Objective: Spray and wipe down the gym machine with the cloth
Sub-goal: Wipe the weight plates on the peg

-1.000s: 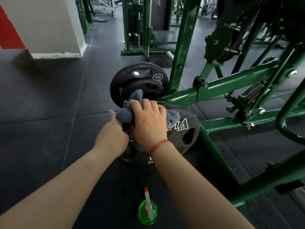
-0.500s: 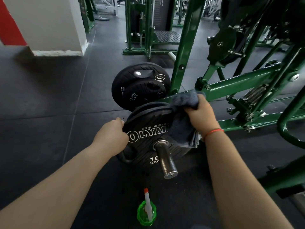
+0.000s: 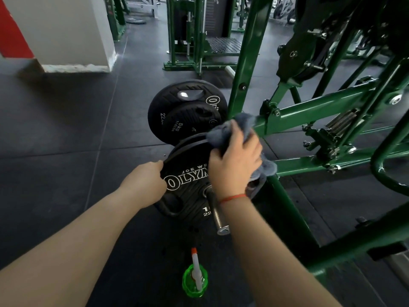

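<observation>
**White lettering on three black plates**

The front black rubber weight plate (image 3: 188, 196) is showing small white letters "JOE WE" above a large outlined "OLY" and a half-covered letter. The right hand (image 3: 234, 167), gripping the grey cloth (image 3: 241, 120), is hiding the rest of both words. Low on that plate, "1" and "22" are peeking out beside the steel bar sleeve (image 3: 218, 216). The small black weight plate (image 3: 190, 122) is carrying "5kg" over a finer line, seemingly "11.02lbs". The large black weight plate (image 3: 177, 103) behind it is showing an outlined "O" and "22".

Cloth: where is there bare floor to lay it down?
Bare floor lies left of the front plate, between the white pillar and the left hand. A smaller patch separates that plate from the spray bottle. Crowded: the green frame bars beyond the right hand.
</observation>
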`<state>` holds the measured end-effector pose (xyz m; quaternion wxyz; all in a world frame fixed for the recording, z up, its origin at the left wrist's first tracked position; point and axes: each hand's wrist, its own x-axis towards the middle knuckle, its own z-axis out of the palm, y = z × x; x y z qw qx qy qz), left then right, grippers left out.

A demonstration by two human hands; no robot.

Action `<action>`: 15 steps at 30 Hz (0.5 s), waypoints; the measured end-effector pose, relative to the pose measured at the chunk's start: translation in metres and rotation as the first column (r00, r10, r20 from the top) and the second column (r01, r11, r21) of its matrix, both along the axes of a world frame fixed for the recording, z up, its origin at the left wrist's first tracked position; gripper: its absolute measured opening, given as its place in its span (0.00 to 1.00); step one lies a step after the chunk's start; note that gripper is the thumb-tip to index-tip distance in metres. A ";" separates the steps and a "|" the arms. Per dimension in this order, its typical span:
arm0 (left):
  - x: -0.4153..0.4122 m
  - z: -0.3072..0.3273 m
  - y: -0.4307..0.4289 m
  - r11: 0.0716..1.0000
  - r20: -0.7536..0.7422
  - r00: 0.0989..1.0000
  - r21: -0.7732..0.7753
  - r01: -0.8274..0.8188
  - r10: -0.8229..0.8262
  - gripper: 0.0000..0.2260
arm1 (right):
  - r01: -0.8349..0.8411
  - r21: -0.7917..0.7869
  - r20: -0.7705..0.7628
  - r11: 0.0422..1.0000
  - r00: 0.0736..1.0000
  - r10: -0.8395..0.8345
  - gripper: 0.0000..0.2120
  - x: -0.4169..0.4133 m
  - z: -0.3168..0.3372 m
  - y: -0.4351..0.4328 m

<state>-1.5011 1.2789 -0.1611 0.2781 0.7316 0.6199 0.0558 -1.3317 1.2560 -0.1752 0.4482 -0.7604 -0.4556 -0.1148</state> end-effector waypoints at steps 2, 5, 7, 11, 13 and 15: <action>-0.001 -0.003 0.000 1.000 0.005 1.000 -0.011 -0.017 0.017 0.25 | -0.157 0.054 0.175 0.986 0.974 0.145 0.34 -0.009 -0.019 -0.007; -0.003 -0.008 0.001 1.000 0.039 0.999 0.014 -0.013 0.012 0.23 | -0.332 0.086 0.385 0.939 0.880 0.276 0.29 0.019 -0.038 -0.013; -0.002 -0.009 0.000 0.997 0.076 0.997 0.073 0.023 -0.028 0.30 | -0.401 0.067 0.450 0.914 0.829 0.331 0.27 0.045 -0.049 -0.018; 0.004 -0.007 -0.007 0.981 0.167 0.979 0.174 0.085 -0.114 0.33 | -0.381 -0.104 0.492 0.919 0.783 0.380 0.31 0.085 -0.087 -0.035; 0.004 -0.007 -0.007 0.978 0.151 0.980 0.182 0.101 -0.130 0.35 | -0.312 -0.214 0.439 0.926 0.816 0.376 0.36 0.102 -0.111 -0.048; 0.005 -0.005 -0.007 0.978 0.140 0.981 0.181 0.105 -0.131 0.35 | -0.296 -0.264 0.327 0.918 0.867 0.375 0.35 0.112 -0.120 -0.056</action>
